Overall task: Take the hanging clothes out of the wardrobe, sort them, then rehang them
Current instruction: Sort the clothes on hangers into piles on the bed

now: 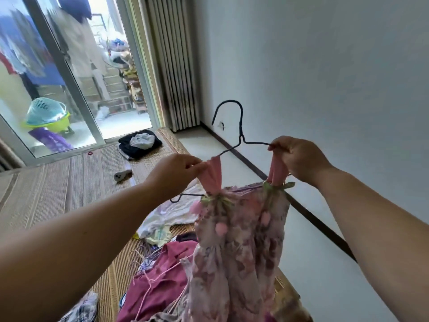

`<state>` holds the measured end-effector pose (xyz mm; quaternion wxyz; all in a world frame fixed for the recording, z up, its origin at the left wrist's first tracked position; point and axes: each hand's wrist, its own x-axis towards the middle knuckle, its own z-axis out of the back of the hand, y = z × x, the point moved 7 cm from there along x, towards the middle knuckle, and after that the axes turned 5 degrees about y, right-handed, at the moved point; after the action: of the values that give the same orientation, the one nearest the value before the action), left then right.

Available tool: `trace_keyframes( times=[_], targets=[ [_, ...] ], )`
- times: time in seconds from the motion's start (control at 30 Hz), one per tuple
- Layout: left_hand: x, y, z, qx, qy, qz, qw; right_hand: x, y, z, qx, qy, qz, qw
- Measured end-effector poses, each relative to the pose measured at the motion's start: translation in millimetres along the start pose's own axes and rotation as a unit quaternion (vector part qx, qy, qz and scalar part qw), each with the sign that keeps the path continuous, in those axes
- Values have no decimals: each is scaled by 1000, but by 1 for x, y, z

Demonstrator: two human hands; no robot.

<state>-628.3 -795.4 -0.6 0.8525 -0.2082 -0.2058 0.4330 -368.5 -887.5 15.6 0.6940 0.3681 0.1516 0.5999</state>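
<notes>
A pink floral dress (241, 240) with two pink shoulder straps hangs in front of me on a dark wire hanger (241, 133). My left hand (174, 173) pinches the left strap where it lies over the hanger's left arm. The right strap and the hanger's right arm are gripped together by my right hand (299, 159). The hanger's hook points up, free of any rail. Below the dress, a maroon garment (157, 275) lies on a heap of clothes with pale hangers.
A woven mat (58, 194) covers the bed. On it lie a white printed garment (167, 217), a dark folded pile (139, 145) and a small grey remote (121, 175). A glass door (69, 77) is at the left, a radiator (174, 66) behind, a white wall at the right.
</notes>
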Motion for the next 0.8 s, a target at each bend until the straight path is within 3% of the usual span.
trace_keyframes(
  times=[0.2, 0.4, 0.6, 0.8],
  targets=[
    [61, -88, -64, 0, -62, 31, 998, 34, -87, 93, -19, 44, 20, 999],
    [115, -161, -116, -3, -60, 72, 996, 76, -154, 169, -59, 83, 30, 994],
    [163, -188, -155, -16, -81, 91, 992, 128, -204, 196, -97, 92, 32, 990],
    [212, -173, -209, -36, -83, 118, 989, 190, -259, 186, -106, 136, 39, 984]
  ],
)
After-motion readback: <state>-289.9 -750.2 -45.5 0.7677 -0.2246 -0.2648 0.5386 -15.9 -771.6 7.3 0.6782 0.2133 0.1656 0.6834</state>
